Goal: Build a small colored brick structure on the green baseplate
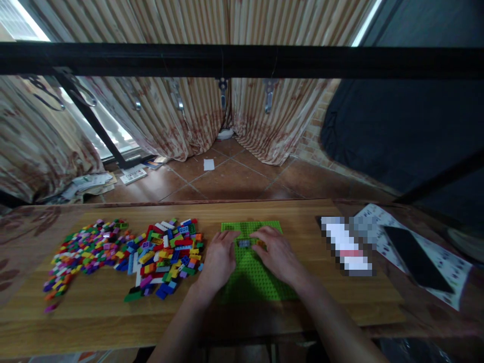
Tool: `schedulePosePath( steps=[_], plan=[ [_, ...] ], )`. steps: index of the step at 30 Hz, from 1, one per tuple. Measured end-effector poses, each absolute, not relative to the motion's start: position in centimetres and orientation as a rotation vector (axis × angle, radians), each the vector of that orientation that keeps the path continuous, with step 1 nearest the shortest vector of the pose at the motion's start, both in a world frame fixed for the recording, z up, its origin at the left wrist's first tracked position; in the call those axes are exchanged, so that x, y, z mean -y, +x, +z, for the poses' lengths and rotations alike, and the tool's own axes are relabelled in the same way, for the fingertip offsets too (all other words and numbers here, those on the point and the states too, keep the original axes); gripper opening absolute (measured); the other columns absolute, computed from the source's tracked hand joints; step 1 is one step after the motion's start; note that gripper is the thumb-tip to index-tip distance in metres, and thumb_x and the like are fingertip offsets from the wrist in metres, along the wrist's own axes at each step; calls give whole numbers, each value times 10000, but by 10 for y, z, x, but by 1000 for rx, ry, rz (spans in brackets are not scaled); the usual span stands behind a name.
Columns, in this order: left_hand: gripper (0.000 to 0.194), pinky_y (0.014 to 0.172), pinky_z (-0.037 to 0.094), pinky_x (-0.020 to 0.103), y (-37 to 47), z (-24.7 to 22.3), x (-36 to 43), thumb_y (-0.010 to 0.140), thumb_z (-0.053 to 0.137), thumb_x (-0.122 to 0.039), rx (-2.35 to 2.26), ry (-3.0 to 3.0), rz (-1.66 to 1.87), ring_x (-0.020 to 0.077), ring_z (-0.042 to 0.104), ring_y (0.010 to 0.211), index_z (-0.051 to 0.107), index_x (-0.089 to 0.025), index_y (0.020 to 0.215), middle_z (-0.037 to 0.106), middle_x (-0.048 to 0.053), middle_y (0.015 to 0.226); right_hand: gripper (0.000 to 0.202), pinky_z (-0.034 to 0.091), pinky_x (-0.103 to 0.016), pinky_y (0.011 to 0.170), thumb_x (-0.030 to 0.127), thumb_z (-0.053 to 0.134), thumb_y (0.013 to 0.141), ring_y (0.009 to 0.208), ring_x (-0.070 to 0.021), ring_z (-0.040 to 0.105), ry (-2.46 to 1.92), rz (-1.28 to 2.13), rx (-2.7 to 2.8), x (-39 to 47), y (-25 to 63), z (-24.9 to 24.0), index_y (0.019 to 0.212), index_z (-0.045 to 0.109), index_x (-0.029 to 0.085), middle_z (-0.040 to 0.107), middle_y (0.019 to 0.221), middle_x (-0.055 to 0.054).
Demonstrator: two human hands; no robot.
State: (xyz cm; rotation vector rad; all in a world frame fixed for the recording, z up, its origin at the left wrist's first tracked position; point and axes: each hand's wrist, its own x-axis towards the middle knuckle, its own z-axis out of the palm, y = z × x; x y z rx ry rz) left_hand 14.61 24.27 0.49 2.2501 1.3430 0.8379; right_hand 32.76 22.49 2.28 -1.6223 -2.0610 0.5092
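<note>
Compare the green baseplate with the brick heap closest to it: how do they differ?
The green baseplate is one colour; the brick heap mixes many. The green baseplate is one flat sheet; the brick heap is loose, jumbled pieces. The left hand and right hand are over the green baseplate; the brick heap lies left of both. Both rest on the wood-coloured tabletop.

L hand (pixel 219 259) is palm-down over L edge of the green baseplate (pixel 249 280), fingers (pixel 229 235) bent in twd its middle. R hand (pixel 278 252) is over its R half, also palm-down, fingers curled, thumb (pixel 260 249) pointing inward. Tips face each other, hands apart. Can't tell if either grips. L wrist (pixel 202 292) sits just L of baseplate, R wrist (pixel 300 279) by its R edge; bare forearms (pixel 333 315) slant out below, L & R.
</note>
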Motion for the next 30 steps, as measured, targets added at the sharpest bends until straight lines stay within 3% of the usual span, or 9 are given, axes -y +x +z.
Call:
schedulePosePath(
  steps=[8,30],
  plan=[
    [298,839,511,362,137,5,-245,837,448,-38,-1466,2110,864,207,625,920,632,-163,1035,667,88,975,163,436,-372,878,180,597,867,964,-218,534,-1561,486,2126,-228,314,19,991,692,224,622,941,-49],
    [346,830,493,300,133,9,-244,809,440,-3,-1486,2029,752,179,630,892,639,-169,1039,667,74,964,125,448,-359,833,176,620,864,875,-201,552,-1485,471,2157,-233,312,10,900,725,235,659,855,-31]
  ],
)
